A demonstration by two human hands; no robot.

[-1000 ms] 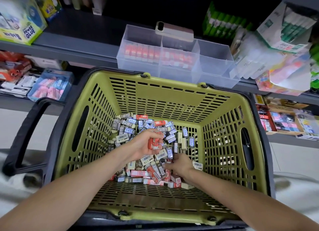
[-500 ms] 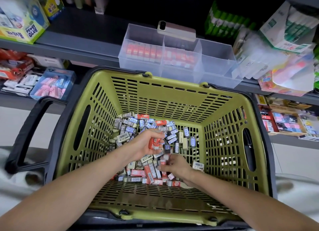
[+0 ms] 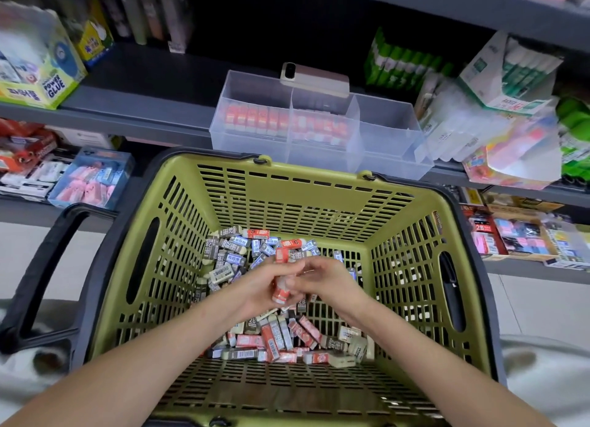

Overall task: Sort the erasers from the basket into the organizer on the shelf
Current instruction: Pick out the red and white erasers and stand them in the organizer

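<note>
Fingers, left hand: curled round a small bunch of red erasers, one end sticking out below the palm.
Fingers, right hand: bent toward the left hand and touching the bunch. Blur hides whether they pinch an eraser of their own, so this cannot be told.
Change: half a second ago the right hand was down in the eraser pile while the left held its red ones above. Now the right has come up and the two hands meet over the pile.
Reading: probably a hand-over, with the right feeding a newly picked red eraser into the left hand's stock.
Pile: mixed red, blue and grey wrappers lie on the floor of the green basket, so most of the sorting is left.
Organizer: clear, on the shelf just behind the basket. Its left and middle compartments hold rows of red-wrapped erasers.
Next: likely more picking, or a lift to the organizer.
</note>
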